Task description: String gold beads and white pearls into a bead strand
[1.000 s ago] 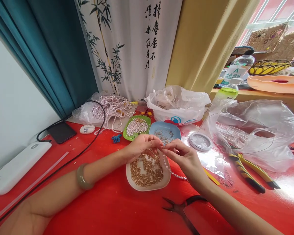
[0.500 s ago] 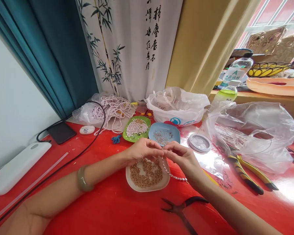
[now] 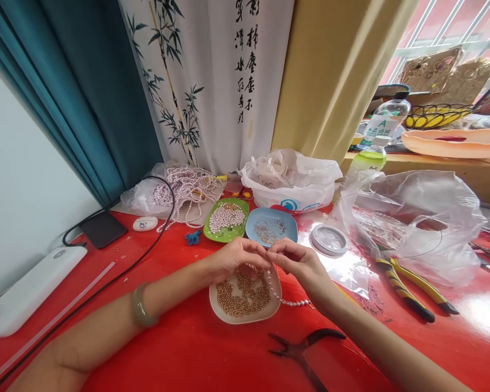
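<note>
My left hand [image 3: 237, 258] and my right hand [image 3: 294, 259] meet at the fingertips above a cream dish [image 3: 224, 317] of gold beads [image 3: 242, 298]. Both are closed in a pinch. From between them hangs a string of pearly beads [image 3: 286, 301], curving down over the dish's right rim and passing under my right hand. The exact spot where the fingertips press is too small to make out. Just behind my hands stand a green dish [image 3: 224, 235] with pale pink and gold beads and a blue dish [image 3: 292, 224] with small metallic pieces.
Black-handled pliers [image 3: 296, 348] lie in front, yellow-and-black pliers [image 3: 412, 288] at right. A round clear lid [image 3: 329, 239] and plastic bags [image 3: 433, 218] are beyond. Bead strands [image 3: 183, 188] heap at back left. A black cable [image 3: 147, 247] crosses the left side near a phone [image 3: 103, 228].
The view has shifted slightly, so the scene sits a little lower and further left. My hands stay pinched together over the gold beads, with the bead string still hanging.
</note>
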Tool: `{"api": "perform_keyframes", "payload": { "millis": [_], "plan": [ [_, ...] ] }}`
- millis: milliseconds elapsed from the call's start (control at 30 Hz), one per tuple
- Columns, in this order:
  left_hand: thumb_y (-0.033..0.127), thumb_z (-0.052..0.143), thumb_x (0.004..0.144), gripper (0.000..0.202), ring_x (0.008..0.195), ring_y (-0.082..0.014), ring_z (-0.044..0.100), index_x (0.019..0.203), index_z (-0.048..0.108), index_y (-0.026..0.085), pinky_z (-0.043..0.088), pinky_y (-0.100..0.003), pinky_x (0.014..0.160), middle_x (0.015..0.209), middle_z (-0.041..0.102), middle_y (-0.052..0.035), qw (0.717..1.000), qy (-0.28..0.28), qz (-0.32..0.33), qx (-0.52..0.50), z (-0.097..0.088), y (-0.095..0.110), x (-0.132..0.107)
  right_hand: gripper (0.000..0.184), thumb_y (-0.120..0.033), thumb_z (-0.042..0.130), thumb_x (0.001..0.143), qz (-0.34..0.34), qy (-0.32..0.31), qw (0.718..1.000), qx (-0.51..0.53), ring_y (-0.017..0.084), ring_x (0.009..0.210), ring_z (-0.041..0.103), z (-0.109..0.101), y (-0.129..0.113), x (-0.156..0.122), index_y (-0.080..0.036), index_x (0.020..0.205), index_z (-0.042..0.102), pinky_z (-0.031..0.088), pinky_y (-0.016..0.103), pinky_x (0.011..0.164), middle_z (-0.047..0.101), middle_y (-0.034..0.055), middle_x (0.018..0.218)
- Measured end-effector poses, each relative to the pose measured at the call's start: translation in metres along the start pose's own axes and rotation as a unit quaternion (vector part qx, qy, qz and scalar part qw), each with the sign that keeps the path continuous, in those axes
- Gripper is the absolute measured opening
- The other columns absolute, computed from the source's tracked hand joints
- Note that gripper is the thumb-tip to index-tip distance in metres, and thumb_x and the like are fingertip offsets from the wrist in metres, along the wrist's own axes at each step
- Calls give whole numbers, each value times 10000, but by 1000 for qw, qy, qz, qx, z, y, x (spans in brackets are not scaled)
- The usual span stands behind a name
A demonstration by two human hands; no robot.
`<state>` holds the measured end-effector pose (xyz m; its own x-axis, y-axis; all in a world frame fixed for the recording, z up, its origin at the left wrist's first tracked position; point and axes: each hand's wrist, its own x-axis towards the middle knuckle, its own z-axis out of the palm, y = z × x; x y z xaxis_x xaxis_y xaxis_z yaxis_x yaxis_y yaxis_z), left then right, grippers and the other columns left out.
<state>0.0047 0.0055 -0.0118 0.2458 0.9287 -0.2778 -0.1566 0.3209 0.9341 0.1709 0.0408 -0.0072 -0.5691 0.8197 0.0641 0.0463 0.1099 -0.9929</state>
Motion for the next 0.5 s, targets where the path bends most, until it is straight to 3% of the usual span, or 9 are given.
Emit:
{"api": "perform_keyframes", "payload": {
  "millis": [167,300,400,500],
  "plan": [
    [163,712,581,112,593,-91,581,614,614,120,455,-199,596,647,640,-19,994,37,83,-56,-2,7,-1,212,-371,523,773,17,-11,999,25,136,706,539,-1,2,4,-182,827,603,417,271,656,591,8,736],
    [147,696,615,107,611,-84,591,625,593,120,470,-187,603,706,655,-22,979,80,145,-116,-12,13,4,283,-387,503,800,81,-115,986,86,151,707,595,0,3,2,-140,838,636,441,309,731,645,45,735],
    [136,686,629,111,626,-75,597,647,576,128,459,-141,551,741,661,-21,962,139,194,-135,-26,15,10,253,-338,522,806,136,-143,969,152,132,669,613,-2,5,1,-119,858,638,457,266,693,664,56,735],
    [136,674,644,117,641,-62,601,665,558,141,465,-123,578,746,659,-5,949,163,226,-145,-37,16,15,231,-292,506,819,159,-143,962,171,106,638,617,-5,6,1,-101,842,634,471,220,643,674,78,763]
  ]
}}
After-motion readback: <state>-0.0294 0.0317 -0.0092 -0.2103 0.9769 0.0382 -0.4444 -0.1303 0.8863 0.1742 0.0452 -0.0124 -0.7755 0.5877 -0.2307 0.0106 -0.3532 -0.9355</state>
